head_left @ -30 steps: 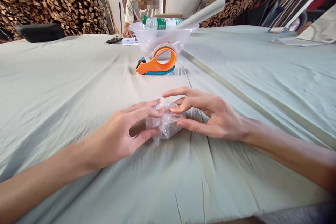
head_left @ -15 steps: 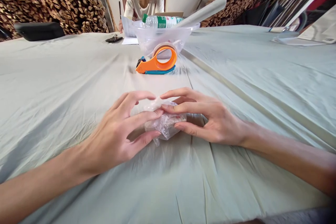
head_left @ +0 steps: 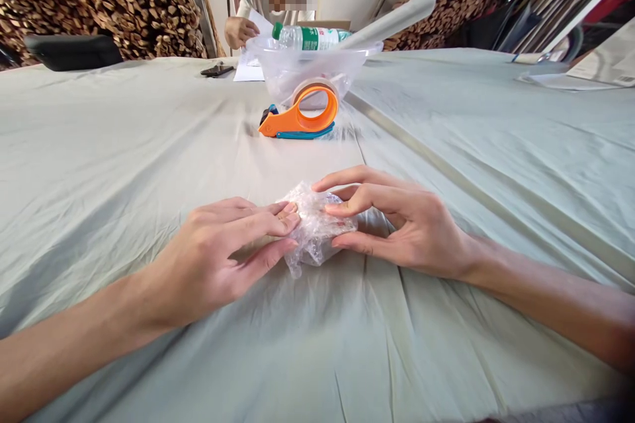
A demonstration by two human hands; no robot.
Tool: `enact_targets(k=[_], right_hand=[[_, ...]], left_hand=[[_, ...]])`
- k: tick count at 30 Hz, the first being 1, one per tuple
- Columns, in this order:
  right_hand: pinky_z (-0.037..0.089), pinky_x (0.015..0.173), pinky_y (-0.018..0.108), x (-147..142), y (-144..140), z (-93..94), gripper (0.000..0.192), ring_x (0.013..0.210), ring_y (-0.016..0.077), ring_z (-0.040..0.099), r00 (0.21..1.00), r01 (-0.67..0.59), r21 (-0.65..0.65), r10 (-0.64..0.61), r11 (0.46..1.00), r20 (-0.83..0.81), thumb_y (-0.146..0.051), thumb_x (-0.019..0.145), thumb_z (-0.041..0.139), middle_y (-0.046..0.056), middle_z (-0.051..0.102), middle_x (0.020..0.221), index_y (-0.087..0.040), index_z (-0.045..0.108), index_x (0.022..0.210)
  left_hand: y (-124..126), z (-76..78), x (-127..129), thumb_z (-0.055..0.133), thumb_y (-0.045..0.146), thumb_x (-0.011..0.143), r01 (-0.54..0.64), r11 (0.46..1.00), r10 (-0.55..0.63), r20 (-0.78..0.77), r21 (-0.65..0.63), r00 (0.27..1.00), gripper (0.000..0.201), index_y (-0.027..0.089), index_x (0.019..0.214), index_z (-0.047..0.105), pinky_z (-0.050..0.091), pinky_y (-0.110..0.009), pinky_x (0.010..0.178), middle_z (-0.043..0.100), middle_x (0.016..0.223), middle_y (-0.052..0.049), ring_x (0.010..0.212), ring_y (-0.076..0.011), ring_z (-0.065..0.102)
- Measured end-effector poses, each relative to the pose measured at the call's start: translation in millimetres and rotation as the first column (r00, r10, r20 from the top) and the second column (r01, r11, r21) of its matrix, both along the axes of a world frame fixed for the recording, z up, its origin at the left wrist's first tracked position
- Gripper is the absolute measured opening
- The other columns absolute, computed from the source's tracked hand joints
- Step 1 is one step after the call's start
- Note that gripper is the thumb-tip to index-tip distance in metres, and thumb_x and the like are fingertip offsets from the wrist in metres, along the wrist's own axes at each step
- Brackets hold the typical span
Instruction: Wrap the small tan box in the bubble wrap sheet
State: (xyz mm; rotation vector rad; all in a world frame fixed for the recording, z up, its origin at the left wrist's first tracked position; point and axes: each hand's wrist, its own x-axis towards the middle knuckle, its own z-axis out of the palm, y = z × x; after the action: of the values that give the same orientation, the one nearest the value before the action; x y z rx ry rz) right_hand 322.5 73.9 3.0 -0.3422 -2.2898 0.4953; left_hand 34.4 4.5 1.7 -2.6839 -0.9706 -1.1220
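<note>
A small bundle wrapped in clear bubble wrap (head_left: pixel 315 228) lies on the pale green cloth (head_left: pixel 124 145) in front of me. My left hand (head_left: pixel 223 258) rests flat beside it, fingertips pressing on its left side. My right hand (head_left: pixel 401 221) curls around its right side, thumb and fingers touching the wrap. What is inside the wrap cannot be made out.
An orange tape dispenser (head_left: pixel 300 115) lies further back, in front of a clear plastic bowl (head_left: pixel 307 69) holding a water bottle (head_left: pixel 310 36) and a paper roll (head_left: pixel 391 20). A person (head_left: pixel 258 10) sits at the far edge with papers and a phone (head_left: pixel 217 69). Stacked wood fills the background.
My left hand's fingers lowered from a raised spread to lie flat against the bundle. The right hand stayed on it. The person at the back lifted a sheet of paper.
</note>
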Motion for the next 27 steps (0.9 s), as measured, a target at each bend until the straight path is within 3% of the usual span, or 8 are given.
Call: enact_targets(k=[5, 13, 16, 18, 21, 23, 25, 27], right_hand=[[0.068, 0.103, 0.038, 0, 2, -1.8, 0.028, 0.130, 0.0229, 0.075, 1.000, -0.020, -0.018, 0.020, 1.000, -0.016, -0.030, 0.103, 0.084, 0.014, 0.075, 0.141, -0.022, 0.069, 0.124], [0.065, 0.105, 0.034, 0, 3, -1.5, 0.026, 0.130, 0.0212, 0.075, 1.000, -0.026, -0.015, 0.026, 1.000, -0.014, -0.028, 0.103, 0.084, 0.012, 0.076, 0.140, -0.022, 0.070, 0.124], [0.065, 0.105, 0.033, 0, 2, 0.7, 0.025, 0.132, 0.0215, 0.074, 1.000, -0.025, -0.005, 0.025, 1.000, 0.004, -0.026, 0.103, 0.082, 0.012, 0.075, 0.141, -0.022, 0.071, 0.126], [0.065, 0.107, 0.034, 1, 3, 1.7, 0.031, 0.135, 0.0214, 0.073, 0.999, -0.042, -0.013, 0.042, 0.999, 0.009, -0.024, 0.104, 0.080, 0.013, 0.074, 0.143, -0.022, 0.069, 0.132], [0.061, 0.116, 0.038, 2, 3, 0.6, 0.031, 0.139, 0.0222, 0.071, 0.996, -0.047, 0.015, 0.046, 0.999, 0.071, -0.024, 0.105, 0.077, 0.014, 0.071, 0.148, -0.022, 0.068, 0.134], [0.062, 0.114, 0.040, 2, 2, -2.3, 0.039, 0.137, 0.0236, 0.072, 0.996, -0.020, 0.020, 0.019, 1.000, 0.087, -0.026, 0.105, 0.077, 0.014, 0.071, 0.147, -0.024, 0.064, 0.142], [0.066, 0.108, 0.039, 1, -1, -5.6, 0.055, 0.130, 0.0242, 0.074, 0.996, 0.026, 0.025, -0.028, 0.999, 0.082, -0.026, 0.104, 0.077, 0.013, 0.071, 0.145, -0.026, 0.055, 0.155], [0.068, 0.102, 0.036, -3, -8, -7.6, 0.065, 0.124, 0.0237, 0.075, 0.994, 0.073, 0.060, -0.078, 0.995, 0.076, -0.025, 0.105, 0.076, 0.012, 0.070, 0.144, -0.028, 0.047, 0.163]], left_hand=[[1, 0.8, -2, 0.062, 0.019, 0.113, 0.074, 0.994, -0.067, -0.090, 0.082, 0.994, 0.012, 0.023, 0.121, 0.071, 0.070, -0.030, 0.089, 0.089, 0.107, -0.002, 0.116, -0.0220, 0.086], [2, -0.9, -5, 0.059, 0.012, 0.110, 0.083, 0.993, -0.079, -0.052, 0.081, 0.996, 0.015, 0.021, 0.113, 0.071, 0.066, -0.028, 0.092, 0.089, 0.109, -0.003, 0.116, -0.0200, 0.086], [-1, 1.6, -4, 0.059, 0.011, 0.109, 0.044, 0.989, -0.039, -0.042, 0.144, 0.998, 0.017, 0.018, 0.117, 0.072, 0.064, -0.030, 0.095, 0.088, 0.109, -0.005, 0.110, -0.0186, 0.085], [-4, 3.3, -3, 0.061, 0.014, 0.109, -0.003, 0.986, 0.007, -0.018, 0.168, 1.000, 0.021, 0.015, 0.128, 0.071, 0.062, -0.030, 0.107, 0.085, 0.124, -0.010, 0.121, -0.0192, 0.082], [-5, 2.1, 0, 0.062, 0.026, 0.112, -0.027, 0.995, 0.034, -0.071, 0.091, 0.997, 0.045, 0.017, 0.157, 0.057, 0.054, -0.035, 0.128, 0.067, 0.161, -0.015, 0.154, -0.0232, 0.063], [-4, -2.6, 0, 0.062, 0.037, 0.114, -0.040, 0.998, 0.034, -0.123, -0.041, 0.992, 0.064, 0.024, 0.172, 0.039, 0.052, -0.043, 0.134, 0.051, 0.176, -0.014, 0.167, -0.0270, 0.049], [-2, -9.5, 1, 0.064, 0.048, 0.112, -0.066, 0.980, 0.052, -0.082, -0.187, 0.995, 0.081, 0.029, 0.179, 0.022, 0.054, -0.052, 0.132, 0.038, 0.184, -0.016, 0.170, -0.0327, 0.045], [0, -16.3, 0, 0.068, 0.059, 0.108, -0.038, 0.955, 0.048, 0.026, -0.296, 0.999, 0.096, 0.031, 0.181, 0.012, 0.061, -0.058, 0.124, 0.038, 0.183, -0.021, 0.162, -0.0388, 0.055]])
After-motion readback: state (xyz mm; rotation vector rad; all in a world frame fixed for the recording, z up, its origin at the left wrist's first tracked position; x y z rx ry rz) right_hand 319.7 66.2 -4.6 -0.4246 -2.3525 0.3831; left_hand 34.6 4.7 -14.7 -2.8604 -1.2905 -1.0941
